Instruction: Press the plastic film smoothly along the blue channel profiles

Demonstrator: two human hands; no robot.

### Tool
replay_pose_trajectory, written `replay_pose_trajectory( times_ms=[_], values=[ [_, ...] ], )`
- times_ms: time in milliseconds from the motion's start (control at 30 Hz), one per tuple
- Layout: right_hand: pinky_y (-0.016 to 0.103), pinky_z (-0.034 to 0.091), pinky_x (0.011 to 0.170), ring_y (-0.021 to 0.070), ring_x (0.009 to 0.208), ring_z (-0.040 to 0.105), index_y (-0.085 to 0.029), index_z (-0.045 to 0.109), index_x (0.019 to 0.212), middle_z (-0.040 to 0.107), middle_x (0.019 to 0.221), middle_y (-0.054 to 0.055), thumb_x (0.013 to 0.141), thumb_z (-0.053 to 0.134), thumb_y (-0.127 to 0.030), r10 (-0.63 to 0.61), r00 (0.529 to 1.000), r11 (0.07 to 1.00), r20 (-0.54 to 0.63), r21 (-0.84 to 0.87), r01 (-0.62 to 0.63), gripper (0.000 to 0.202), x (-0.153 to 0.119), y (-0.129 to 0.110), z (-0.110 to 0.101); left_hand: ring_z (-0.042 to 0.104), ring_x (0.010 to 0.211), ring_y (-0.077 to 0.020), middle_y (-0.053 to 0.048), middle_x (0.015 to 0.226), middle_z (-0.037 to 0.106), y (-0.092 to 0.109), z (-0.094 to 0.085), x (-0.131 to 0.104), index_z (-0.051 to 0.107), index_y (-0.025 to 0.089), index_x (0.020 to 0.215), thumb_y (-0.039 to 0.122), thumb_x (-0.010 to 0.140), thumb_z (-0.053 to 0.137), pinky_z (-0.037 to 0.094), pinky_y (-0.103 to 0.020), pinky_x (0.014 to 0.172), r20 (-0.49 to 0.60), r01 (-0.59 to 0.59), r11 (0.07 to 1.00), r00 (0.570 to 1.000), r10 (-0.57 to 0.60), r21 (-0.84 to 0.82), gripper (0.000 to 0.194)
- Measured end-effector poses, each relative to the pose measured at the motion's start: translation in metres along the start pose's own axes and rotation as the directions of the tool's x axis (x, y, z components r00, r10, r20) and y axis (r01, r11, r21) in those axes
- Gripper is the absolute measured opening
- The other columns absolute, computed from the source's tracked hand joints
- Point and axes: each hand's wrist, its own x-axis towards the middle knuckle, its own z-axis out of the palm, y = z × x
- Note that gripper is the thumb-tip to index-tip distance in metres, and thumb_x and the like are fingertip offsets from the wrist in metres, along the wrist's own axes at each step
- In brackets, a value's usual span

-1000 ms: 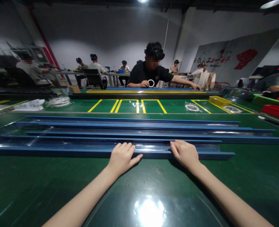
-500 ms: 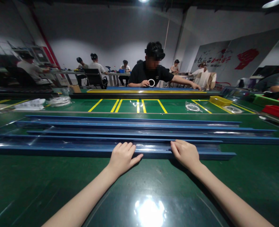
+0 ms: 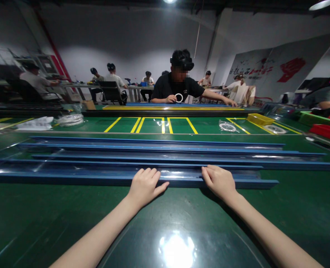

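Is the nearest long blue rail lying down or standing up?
Lying down: the long, blue, trough-shaped rail stretches along the green tabletop.

Place: workshop
Bench [image 3: 56,212]: green-topped, marked with yellow tape [image 3: 138,125], carrying long blue channels [image 3: 178,173]
Storage: yellow bin [image 3: 260,119], red bin [image 3: 327,131]
People [image 3: 116,79]: several seated at further benches [image 3: 82,85]
Wall [image 3: 126,41]: banner [image 3: 254,56] with red fist [image 3: 291,69]

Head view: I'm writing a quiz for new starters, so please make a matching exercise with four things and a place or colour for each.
1. left hand
2. white ring
3. channel nearest the camera
4. tape strips

A. yellow
B. at the near wall of a channel
C. blue
D. in a co-worker's hand

Pairs: 1-B, 2-D, 3-C, 4-A
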Motion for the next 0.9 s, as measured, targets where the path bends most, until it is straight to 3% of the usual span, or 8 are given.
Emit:
replay_pose_trajectory(
  times_ms=[900],
  values=[
    [0.024, 0.021, 0.050, 0.0090, 0.052, 0.048, -0.017, 0.054, 0.051, 0.054, 0.054, 0.001, 0.085, 0.027, -0.031, -0.001, 1.000, 1.000, -0.011, -0.005, 0.001, 0.046, 0.0006, 0.0006, 0.0006, 0.047, 0.060, -0.0150, -0.002, 0.061, 0.053, 0.0001, 0.0011, 0.0002, 0.051, 0.017, 0.063, 0.044, 0.080, 0.039, 0.028, -0.029, 0.056, 0.000, 0.001, 1.000, 1.000, -0.001, -0.006, 0.034]
  ],
)
